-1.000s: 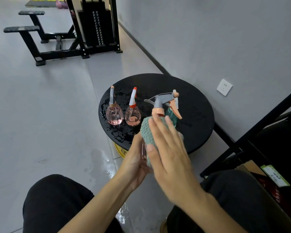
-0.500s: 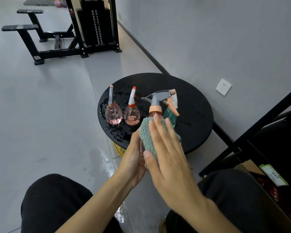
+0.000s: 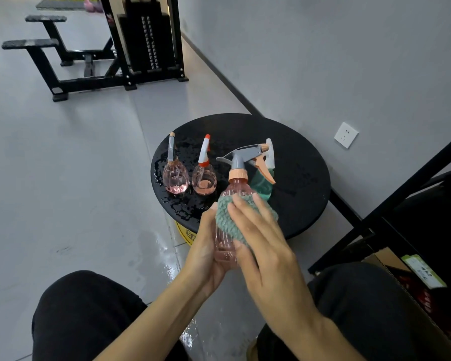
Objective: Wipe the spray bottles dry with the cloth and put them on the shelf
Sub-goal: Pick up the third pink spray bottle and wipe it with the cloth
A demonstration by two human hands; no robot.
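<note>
Held above the near edge of the round black table (image 3: pixel 297 178), clear of its top: one pink spray bottle (image 3: pixel 235 187). Nearly upright, long axis running from the base, low and near, up to the grey trigger head, leaning slightly away. Orange-tipped nozzle aimed right, towards the wall; trigger lever hooked out to the left.

Gripped low on the body by the left hand (image 3: pixel 206 254), thumb lying up the bottle's left side to the edge of the cloth, the other fingers hidden behind the bottle. Pressed flat against the bottle's near side by the right hand (image 3: pixel 267 246): one teal-green cloth (image 3: pixel 225 221), under straight, spread fingers, none curled round it.

Four spray bottles in all, three pink and one green:
- On the table's left part, side by side and upright: a small pink bottle with a grey nozzle (image 3: pixel 175 177) and a small pink bottle with a red-and-white nozzle (image 3: pixel 204 179).
- On the table behind the held bottle: a green spray bottle (image 3: pixel 261 182) with an orange trigger, largely covered.

Beads of water across the table's left part. Under the table's near edge, a yellow object (image 3: pixel 183 234), mostly hidden and not identifiable. Right of the table, a black shelf frame (image 3: pixel 406 196), cut off by the picture's edge, its contents dark and hard to read. At its foot, a cardboard box (image 3: pixel 383 257), only partly in view. On the wall past the table, one white socket (image 3: pixel 346 134).
</note>
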